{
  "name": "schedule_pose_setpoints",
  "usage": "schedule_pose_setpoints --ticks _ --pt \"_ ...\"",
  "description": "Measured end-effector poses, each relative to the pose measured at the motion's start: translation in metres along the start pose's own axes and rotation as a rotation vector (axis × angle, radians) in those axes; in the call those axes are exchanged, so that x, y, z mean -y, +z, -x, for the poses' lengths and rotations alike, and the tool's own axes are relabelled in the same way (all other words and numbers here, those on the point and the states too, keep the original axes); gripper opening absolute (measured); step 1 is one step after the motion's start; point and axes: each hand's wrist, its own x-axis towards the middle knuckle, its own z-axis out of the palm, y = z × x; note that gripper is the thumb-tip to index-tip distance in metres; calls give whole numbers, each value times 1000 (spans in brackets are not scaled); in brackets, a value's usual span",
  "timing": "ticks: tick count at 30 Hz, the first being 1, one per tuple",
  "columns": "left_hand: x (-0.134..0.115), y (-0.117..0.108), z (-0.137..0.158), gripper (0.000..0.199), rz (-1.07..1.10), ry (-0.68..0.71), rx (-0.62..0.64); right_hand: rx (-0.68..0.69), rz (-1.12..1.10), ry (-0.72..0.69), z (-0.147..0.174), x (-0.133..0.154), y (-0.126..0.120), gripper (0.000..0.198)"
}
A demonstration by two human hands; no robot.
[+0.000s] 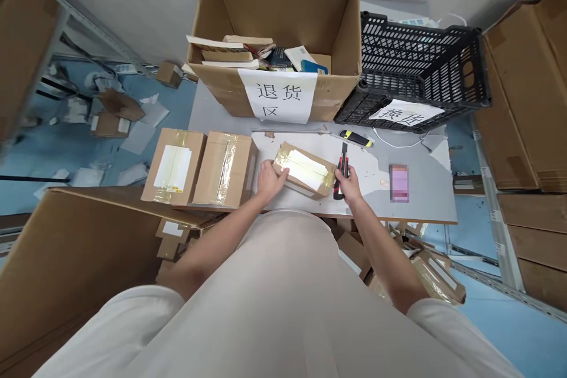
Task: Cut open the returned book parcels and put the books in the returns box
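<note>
A small taped cardboard box [305, 169] with a white label lies slightly turned on the table in front of me. My left hand [272, 182] grips its left end, thumb on top and fingers at the side. At the box's right end, my right hand [348, 184] is closed around a red and black utility knife [340, 174], whose blade end points away from me. That hand is right beside the box; whether it touches it I cannot tell. A second, yellow and black utility knife [355, 138] lies behind on the table.
Two taped boxes [172, 166] stand side by side at the table's left. A large open carton [283, 6] with books and a black plastic crate [420, 65] stand at the back. A blurred pink item [399, 183] lies right, on the table [432, 201].
</note>
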Motion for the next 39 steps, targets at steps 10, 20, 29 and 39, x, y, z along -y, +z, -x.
schedule_pose_setpoints --ticks 10,20,29,39 --pt "-4 -11 4 96 -400 612 230 121 286 -45 28 -7 -39 67" --pt "-5 -5 7 118 -460 632 287 227 254 63 79 -27 -50 74" --pt "1 1 5 117 -287 671 208 302 361 90 69 -11 -62 72" --pt "0 7 0 114 -244 679 189 406 599 124 52 21 -85 55"
